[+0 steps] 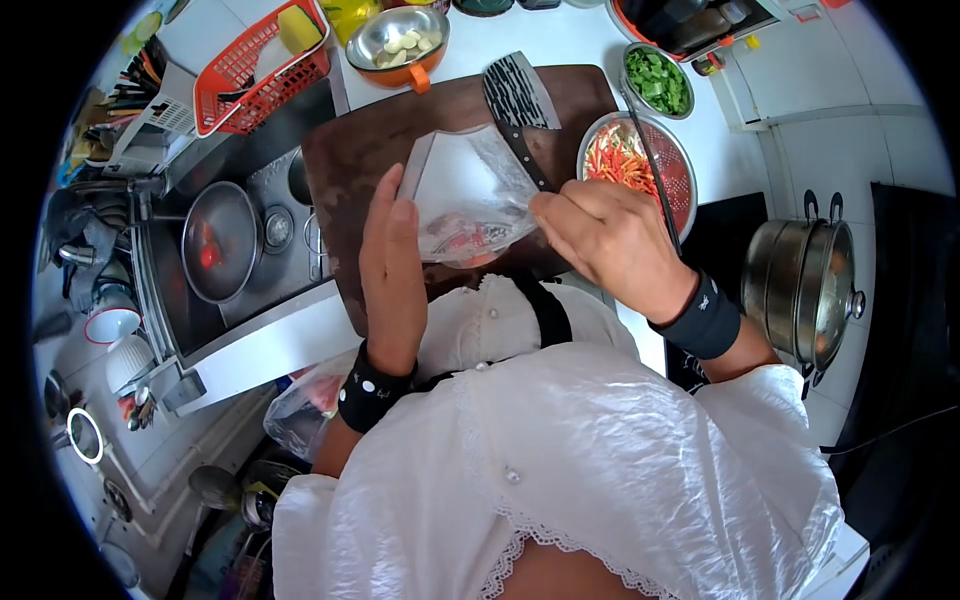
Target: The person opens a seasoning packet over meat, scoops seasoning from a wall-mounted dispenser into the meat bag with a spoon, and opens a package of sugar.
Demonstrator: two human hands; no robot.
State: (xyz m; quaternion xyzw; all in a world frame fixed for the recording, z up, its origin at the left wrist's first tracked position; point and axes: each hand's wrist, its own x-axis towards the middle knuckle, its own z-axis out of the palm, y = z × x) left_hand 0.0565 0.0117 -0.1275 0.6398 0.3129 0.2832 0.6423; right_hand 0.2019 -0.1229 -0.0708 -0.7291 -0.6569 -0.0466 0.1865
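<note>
Cleaver (517, 108) lies on board (345, 160) beside plastic bag (465, 190).

Whitish bag (465, 185); black-and-white streaked cleaver (518, 92); dark-brown board (350, 160); red basket (265, 100); green leaves (657, 82)

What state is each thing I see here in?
Plastic bag: held, reddish contents inside
Left hand: at the bag's edge, fingers extended
Right hand: pinching the bag's corner
Cleaver: lying on the chopping board
Colander: holding shredded vegetables
Small bowl: chopped greens inside
Orange-handled bowl: partly filled with garlic cloves
Steamer pot: lid on
Pan: in sink, something red inside
</note>
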